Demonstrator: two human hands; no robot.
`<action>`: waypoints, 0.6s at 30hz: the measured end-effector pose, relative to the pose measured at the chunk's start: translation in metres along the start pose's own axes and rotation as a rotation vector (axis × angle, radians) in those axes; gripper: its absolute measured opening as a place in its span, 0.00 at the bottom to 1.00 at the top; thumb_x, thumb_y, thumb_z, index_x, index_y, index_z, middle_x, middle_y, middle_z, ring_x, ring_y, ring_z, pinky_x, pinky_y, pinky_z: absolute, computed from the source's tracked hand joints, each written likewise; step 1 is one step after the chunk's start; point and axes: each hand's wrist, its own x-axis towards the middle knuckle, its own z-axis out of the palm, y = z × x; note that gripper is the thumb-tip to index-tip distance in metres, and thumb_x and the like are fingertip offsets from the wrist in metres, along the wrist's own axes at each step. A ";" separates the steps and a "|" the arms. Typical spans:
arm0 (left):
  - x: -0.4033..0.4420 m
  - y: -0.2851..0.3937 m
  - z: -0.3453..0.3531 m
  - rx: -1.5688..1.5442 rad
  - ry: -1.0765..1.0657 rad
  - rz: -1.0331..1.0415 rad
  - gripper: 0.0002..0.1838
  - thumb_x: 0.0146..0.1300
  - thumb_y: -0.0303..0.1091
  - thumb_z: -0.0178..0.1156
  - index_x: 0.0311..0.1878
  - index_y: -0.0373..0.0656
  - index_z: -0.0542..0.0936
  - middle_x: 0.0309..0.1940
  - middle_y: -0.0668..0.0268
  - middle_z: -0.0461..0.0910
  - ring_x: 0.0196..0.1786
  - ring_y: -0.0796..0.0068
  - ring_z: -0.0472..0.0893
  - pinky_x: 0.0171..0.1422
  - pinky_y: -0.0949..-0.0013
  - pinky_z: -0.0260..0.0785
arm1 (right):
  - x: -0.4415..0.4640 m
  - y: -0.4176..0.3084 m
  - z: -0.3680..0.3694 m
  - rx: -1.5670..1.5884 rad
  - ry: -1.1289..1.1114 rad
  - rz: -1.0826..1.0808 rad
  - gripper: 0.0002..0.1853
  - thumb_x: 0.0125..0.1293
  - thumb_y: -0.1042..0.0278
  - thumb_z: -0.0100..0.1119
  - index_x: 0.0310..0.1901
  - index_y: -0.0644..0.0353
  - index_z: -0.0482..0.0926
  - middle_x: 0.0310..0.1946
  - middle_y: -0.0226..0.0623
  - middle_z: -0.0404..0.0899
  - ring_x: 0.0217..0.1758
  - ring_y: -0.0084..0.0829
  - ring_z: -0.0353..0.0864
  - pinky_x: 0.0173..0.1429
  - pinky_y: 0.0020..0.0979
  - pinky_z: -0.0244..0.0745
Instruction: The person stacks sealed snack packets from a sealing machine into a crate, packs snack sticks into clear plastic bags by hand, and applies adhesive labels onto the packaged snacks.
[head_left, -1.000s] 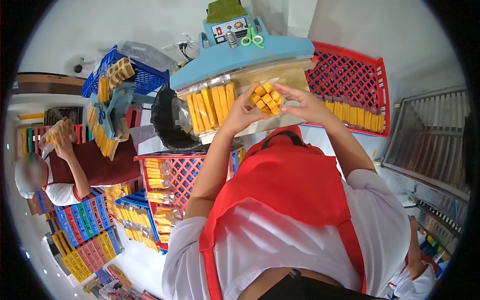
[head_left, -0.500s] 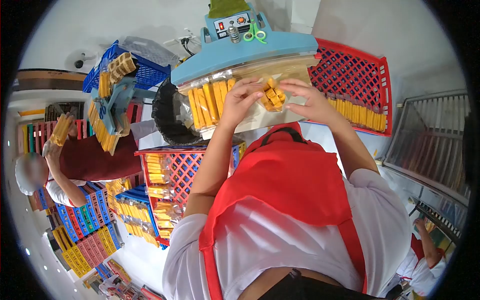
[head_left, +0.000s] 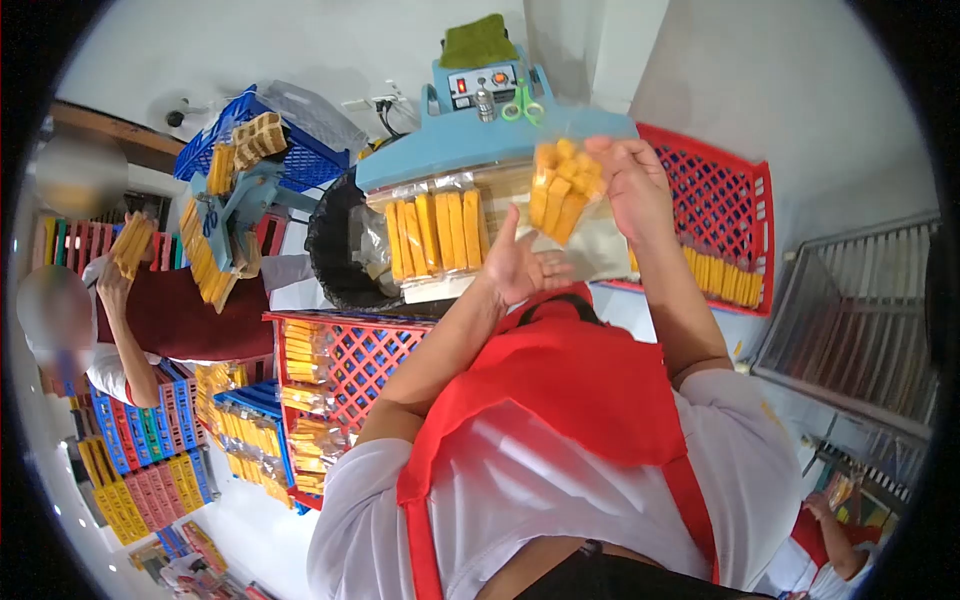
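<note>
The clear pack of yellow sticks [head_left: 562, 190] is up in the air over the right part of the pale work board [head_left: 612, 245], its stick ends tipped toward the wearer's chest. The right hand [head_left: 638, 185] is closed on the pack's upper right side, thumb and fingers pinching it; the left hand [head_left: 520, 268] stands apart just below, palm spread, gripping nothing. To my eye, one pinch at the side lets the sticks slide and skew, so a palm under the lower end would steady them, with light pressure lest they snap. Left along the board lie more filled packs [head_left: 435, 235], side by side; behind runs the blue machine [head_left: 480, 140], green scissors [head_left: 522, 103] on top; rightward, a red crate [head_left: 725, 185].
</note>
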 end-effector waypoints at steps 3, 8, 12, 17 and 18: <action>-0.012 0.021 0.031 -0.177 -0.338 0.146 0.46 0.49 0.73 0.37 0.63 0.47 0.50 0.53 0.48 0.61 0.52 0.52 0.67 0.55 0.51 0.61 | 0.016 -0.019 0.016 0.357 -0.115 -0.076 0.05 0.62 0.73 0.45 0.36 0.61 0.72 0.41 0.39 0.74 0.46 0.30 0.72 0.54 0.31 0.64; -0.034 0.066 0.051 -0.205 -0.290 0.657 0.28 0.54 0.46 0.50 0.57 0.45 0.60 0.54 0.60 0.64 0.51 0.60 0.70 0.51 0.59 0.66 | 0.016 -0.039 0.040 0.094 -0.107 -0.141 0.07 0.61 0.74 0.46 0.38 0.63 0.72 0.44 0.43 0.73 0.49 0.32 0.71 0.55 0.34 0.65; -0.061 0.083 0.039 -0.086 -0.327 0.987 0.24 0.56 0.42 0.49 0.55 0.43 0.63 0.53 0.59 0.67 0.53 0.63 0.70 0.54 0.59 0.64 | 0.003 -0.065 0.032 -0.053 0.006 -0.420 0.08 0.59 0.78 0.47 0.39 0.67 0.73 0.42 0.43 0.74 0.46 0.30 0.73 0.51 0.29 0.67; -0.077 0.085 0.025 -0.011 -0.324 1.142 0.25 0.56 0.42 0.49 0.56 0.43 0.62 0.54 0.60 0.67 0.54 0.63 0.69 0.57 0.57 0.61 | -0.018 -0.101 0.054 -1.012 -0.386 -0.438 0.09 0.55 0.82 0.48 0.37 0.68 0.76 0.39 0.42 0.76 0.44 0.28 0.74 0.49 0.26 0.67; -0.079 0.084 0.023 -0.007 -0.331 1.165 0.25 0.57 0.42 0.50 0.56 0.42 0.62 0.54 0.60 0.67 0.54 0.62 0.69 0.58 0.57 0.60 | -0.015 -0.096 0.054 -0.986 -0.442 -0.424 0.11 0.54 0.80 0.49 0.39 0.67 0.76 0.40 0.41 0.76 0.44 0.29 0.74 0.49 0.26 0.66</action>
